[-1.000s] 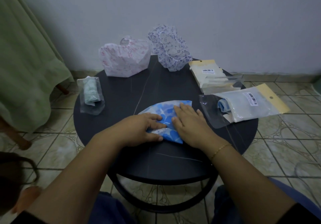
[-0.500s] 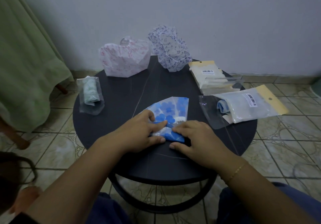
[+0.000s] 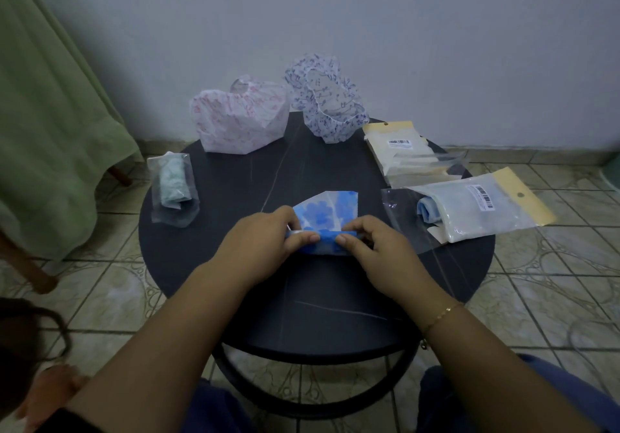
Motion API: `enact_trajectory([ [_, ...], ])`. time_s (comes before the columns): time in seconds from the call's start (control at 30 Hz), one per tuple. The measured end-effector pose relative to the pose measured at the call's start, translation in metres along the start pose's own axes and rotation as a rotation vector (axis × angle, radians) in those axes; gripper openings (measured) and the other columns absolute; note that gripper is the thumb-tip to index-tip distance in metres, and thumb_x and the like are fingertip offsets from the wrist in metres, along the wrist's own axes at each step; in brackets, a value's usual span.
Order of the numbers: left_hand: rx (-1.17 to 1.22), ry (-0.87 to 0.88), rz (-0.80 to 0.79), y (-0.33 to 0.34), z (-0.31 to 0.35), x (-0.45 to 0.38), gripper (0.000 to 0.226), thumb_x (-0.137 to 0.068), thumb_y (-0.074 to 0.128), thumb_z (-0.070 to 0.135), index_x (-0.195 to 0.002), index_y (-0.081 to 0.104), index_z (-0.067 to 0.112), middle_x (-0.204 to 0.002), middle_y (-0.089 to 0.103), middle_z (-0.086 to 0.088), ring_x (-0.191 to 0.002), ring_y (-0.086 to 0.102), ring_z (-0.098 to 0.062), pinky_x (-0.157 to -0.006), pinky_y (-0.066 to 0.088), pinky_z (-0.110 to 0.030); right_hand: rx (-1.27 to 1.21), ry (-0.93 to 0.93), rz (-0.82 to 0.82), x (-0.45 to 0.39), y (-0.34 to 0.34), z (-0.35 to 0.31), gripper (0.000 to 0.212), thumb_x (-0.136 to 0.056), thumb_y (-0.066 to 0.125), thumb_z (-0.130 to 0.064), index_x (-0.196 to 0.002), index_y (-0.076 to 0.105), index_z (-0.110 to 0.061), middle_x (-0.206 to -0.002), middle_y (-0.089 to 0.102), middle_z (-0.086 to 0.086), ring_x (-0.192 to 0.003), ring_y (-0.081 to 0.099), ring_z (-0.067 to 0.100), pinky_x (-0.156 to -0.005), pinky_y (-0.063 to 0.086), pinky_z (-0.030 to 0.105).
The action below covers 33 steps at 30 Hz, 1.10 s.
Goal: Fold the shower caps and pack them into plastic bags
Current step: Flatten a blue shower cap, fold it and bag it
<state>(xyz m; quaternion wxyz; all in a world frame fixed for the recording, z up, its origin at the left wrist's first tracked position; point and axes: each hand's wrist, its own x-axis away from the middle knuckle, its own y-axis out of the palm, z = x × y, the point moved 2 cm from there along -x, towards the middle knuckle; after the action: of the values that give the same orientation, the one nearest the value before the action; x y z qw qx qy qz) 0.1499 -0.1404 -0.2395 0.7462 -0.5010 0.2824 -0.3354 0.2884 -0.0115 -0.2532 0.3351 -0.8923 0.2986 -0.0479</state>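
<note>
Low in the frame, two forearms reaching up from the bottom edge toward the middle of a round dark table [image 3: 208, 264]. On the right wrist, a thin gold bracelet [image 3: 441, 315]. At centre frame, left hand [image 3: 265, 238] and right hand [image 3: 375, 244] side by side, thumbs almost meeting, fingers curled and pinching the near rolled edge of a blue-flowered shower cap [image 3: 327, 214]; near edge lifted and turned over, far part lying flat on the tabletop. Right of centre, a clear plastic bag [image 3: 469, 211] with a yellow header and barcode label, a rolled blue cap inside near its open mouth, hanging over the table edge. Left of centre, a smaller clear bag [image 3: 172, 191] holding a rolled pale green cap. Further up on the right, a stack of empty bags [image 3: 406, 154]. At the far rim, against the wall, a pink-patterned cap [image 3: 240, 120] and a purple-patterned cap [image 3: 327, 110], both unfolded and puffed up. Upper left of frame, green cloth [image 3: 50, 113] draped down.
</note>
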Motion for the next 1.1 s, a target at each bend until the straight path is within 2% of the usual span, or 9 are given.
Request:
enact_trajectory([
  [0.13, -0.119, 0.053, 0.112, 0.002, 0.004, -0.006, 0.039, -0.086, 0.040, 0.064, -0.094, 0.058, 0.029, -0.086, 0.058, 0.010, -0.085, 0.056, -0.011, -0.079, 0.032, -0.028, -0.028, -0.002, 0.175, -0.005, 0.005, 0.001, 0.007, -0.085, 0.066, -0.025, -0.092, 0.064, -0.023, -0.091, 0.054, -0.007, -0.076, 0.050, -0.001, -0.067, 0.037, 0.006],
  [0.27, -0.113, 0.015, 0.116, 0.007, 0.000, -0.013, 0.041, -0.086, 0.038, 0.065, -0.095, 0.064, 0.035, -0.095, 0.053, 0.010, -0.096, 0.052, -0.008, -0.090, 0.027, -0.031, -0.038, 0.032, 0.226, -0.007, 0.008, 0.002, 0.019, -0.086, 0.066, -0.023, -0.104, 0.065, -0.017, -0.086, 0.053, -0.004, -0.071, 0.049, 0.003, -0.064, 0.036, 0.010],
  [0.53, -0.100, -0.005, 0.139, 0.014, 0.000, -0.017, 0.041, -0.084, 0.042, 0.067, -0.102, 0.061, 0.036, -0.100, 0.054, 0.012, -0.101, 0.049, -0.009, -0.087, 0.022, -0.030, 0.167, 0.011, 0.232, -0.010, 0.014, 0.004, 0.013, -0.089, 0.061, -0.022, -0.098, 0.064, -0.013, -0.095, 0.050, -0.004, -0.097, 0.049, 0.015, -0.077, 0.034, 0.021],
  [0.63, -0.089, -0.022, 0.181, 0.016, 0.001, -0.019, 0.039, -0.082, 0.049, 0.065, -0.100, 0.061, 0.033, -0.101, 0.055, 0.011, -0.098, 0.052, -0.011, -0.086, 0.024, -0.029, 0.320, -0.132, 0.288, -0.008, 0.018, 0.000, 0.009, -0.085, 0.059, -0.013, -0.089, 0.068, -0.012, -0.093, 0.057, 0.004, -0.091, 0.055, 0.024, -0.076, 0.044, 0.033],
  [0.77, -0.061, 0.173, 0.367, 0.015, 0.019, -0.015, 0.020, -0.081, 0.067, 0.039, -0.086, 0.067, 0.021, -0.089, 0.062, 0.003, -0.084, 0.058, -0.021, -0.077, 0.032, -0.029, 0.514, -0.290, 0.230, -0.002, 0.025, -0.003, 0.030, -0.074, 0.041, -0.015, -0.086, 0.069, -0.016, -0.086, 0.066, -0.002, -0.082, 0.065, 0.021, -0.064, 0.038, 0.024],
  [0.87, -0.050, 0.109, 0.219, 0.019, 0.025, -0.013, 0.019, -0.092, 0.052, 0.033, -0.093, 0.067, 0.022, -0.095, 0.061, 0.007, -0.093, 0.056, -0.016, -0.076, 0.040, -0.029, 0.517, -0.244, 0.147, 0.001, 0.024, -0.004, 0.039, -0.077, 0.035, -0.020, -0.095, 0.069, -0.014, -0.095, 0.069, 0.000, -0.089, 0.067, 0.020, -0.065, 0.044, 0.028],
  [0.93, -0.030, 0.078, 0.167, 0.019, 0.020, -0.015, 0.026, -0.092, 0.048, 0.042, -0.096, 0.068, 0.025, -0.099, 0.063, 0.009, -0.096, 0.056, -0.013, -0.078, 0.044, -0.030, 0.534, -0.210, 0.077, 0.003, 0.025, -0.005, 0.052, -0.081, 0.027, -0.028, -0.113, 0.064, -0.012, -0.115, 0.065, 0.002, -0.109, 0.060, 0.019, -0.078, 0.046, 0.035],
  [1.0, -0.013, 0.108, 0.085, 0.015, 0.017, -0.016, 0.036, -0.086, 0.054, 0.055, -0.105, 0.067, 0.027, -0.106, 0.063, 0.011, -0.100, 0.056, -0.009, -0.080, 0.043, -0.025, 0.552, -0.175, 0.019, 0.004, 0.026, -0.005, 0.061, -0.085, 0.019, -0.035, -0.133, 0.050, -0.014, -0.137, 0.050, 0.000, -0.129, 0.043, 0.015, -0.095, 0.035, 0.036],
  [1.1, 0.004, 0.131, -0.081, 0.012, 0.010, -0.013, 0.055, -0.076, 0.066, 0.056, -0.123, 0.058, 0.028, -0.122, 0.053, 0.012, -0.113, 0.050, -0.007, -0.090, 0.038, -0.021, 0.567, -0.170, -0.018, 0.002, 0.022, -0.002, 0.049, -0.095, 0.030, -0.031, -0.143, 0.036, -0.021, -0.148, 0.034, -0.007, -0.138, 0.025, 0.008, -0.104, 0.022, 0.029],
])
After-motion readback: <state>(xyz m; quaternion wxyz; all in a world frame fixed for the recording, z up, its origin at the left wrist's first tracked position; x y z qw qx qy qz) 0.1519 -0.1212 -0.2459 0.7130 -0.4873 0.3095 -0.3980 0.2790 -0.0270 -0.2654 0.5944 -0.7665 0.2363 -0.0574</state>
